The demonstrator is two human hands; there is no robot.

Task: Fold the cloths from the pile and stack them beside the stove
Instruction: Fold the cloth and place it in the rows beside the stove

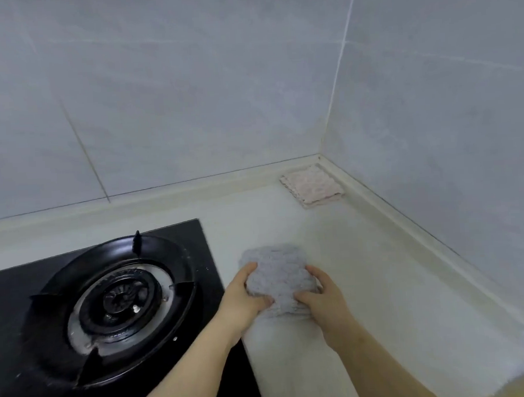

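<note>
Left grip (244, 296): fingers curled round the left edge of the grey cloth (276, 267), thumb laid on top. Right grip (323, 298): likewise closed round the right edge, thumb pressing the near part. The cloth lies bunched on the pale desk (379, 268), just beside the right edge of the black stove (117, 297). A pink cloth (313, 185), folded flat, sits well apart in the far corner, against the tiled wall (188, 96)
</note>
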